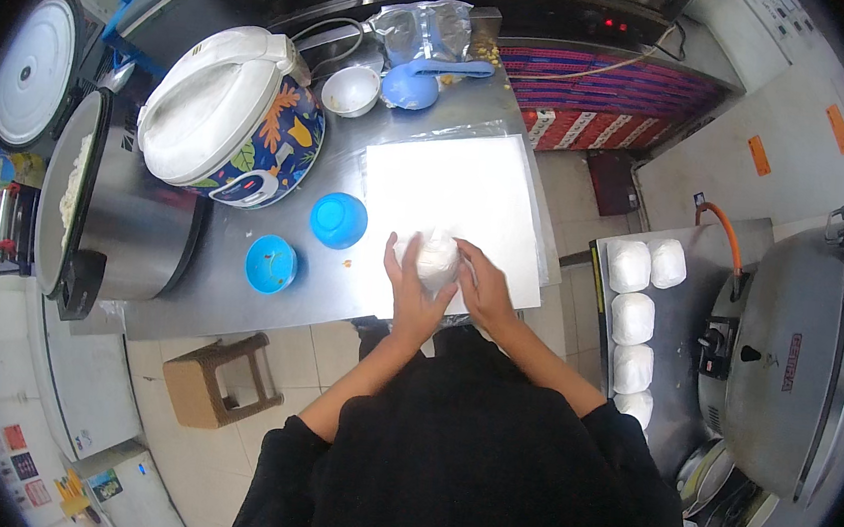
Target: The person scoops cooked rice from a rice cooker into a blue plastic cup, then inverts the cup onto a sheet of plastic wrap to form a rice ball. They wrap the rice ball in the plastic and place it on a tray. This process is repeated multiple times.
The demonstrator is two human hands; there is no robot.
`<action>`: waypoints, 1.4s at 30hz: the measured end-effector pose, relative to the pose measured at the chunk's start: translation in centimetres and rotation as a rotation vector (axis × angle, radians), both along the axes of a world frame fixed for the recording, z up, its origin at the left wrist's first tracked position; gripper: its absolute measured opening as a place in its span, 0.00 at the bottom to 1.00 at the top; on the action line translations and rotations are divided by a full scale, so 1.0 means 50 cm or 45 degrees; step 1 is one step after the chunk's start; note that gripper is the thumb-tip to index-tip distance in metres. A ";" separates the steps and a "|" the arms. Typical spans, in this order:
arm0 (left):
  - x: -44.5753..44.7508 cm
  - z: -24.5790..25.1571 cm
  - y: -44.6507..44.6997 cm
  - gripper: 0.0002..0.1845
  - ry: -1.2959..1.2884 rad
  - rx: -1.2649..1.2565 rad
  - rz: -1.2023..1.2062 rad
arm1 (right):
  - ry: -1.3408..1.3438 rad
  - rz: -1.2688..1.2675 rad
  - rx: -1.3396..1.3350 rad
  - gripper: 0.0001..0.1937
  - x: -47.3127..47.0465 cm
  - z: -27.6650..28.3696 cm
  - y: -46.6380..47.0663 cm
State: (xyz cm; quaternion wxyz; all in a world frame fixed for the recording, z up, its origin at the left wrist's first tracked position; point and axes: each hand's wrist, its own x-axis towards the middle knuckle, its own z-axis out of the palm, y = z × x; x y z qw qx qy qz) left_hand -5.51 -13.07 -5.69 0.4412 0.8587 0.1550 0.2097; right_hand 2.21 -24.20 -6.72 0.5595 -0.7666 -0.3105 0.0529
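My left hand (417, 297) and my right hand (489, 288) cup a rounded white paper-wrapped bundle (438, 256) from both sides. It sits over the near part of a stack of white paper sheets (451, 183) on a steel table. Two light-blue bowls stand left of my hands: one bowl (338, 221) close to the paper, the other bowl (271, 265) with food stains inside, nearer the table's front edge. What the bundle contains is hidden by its wrapping.
A patterned insulated food container (239, 119) and a large steel pot (144, 216) of white food crowd the left. Behind the paper lie a white bowl (351, 92) and a blue ladle (415, 86). Several white wrapped bundles (632, 319) line the right-hand counter. A brown stool (216, 379) stands below.
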 end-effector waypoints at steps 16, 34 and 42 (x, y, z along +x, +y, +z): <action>0.042 0.118 -0.072 0.47 0.105 -0.954 -0.203 | 0.554 -0.312 0.260 0.16 0.018 0.053 -0.045; 0.062 -0.025 0.030 0.44 0.599 0.888 -0.513 | 0.308 -1.353 -1.191 0.32 0.142 0.070 -0.580; 0.055 -0.017 0.025 0.43 0.460 0.758 -0.449 | -0.461 -0.273 -0.474 0.15 0.259 0.165 -0.050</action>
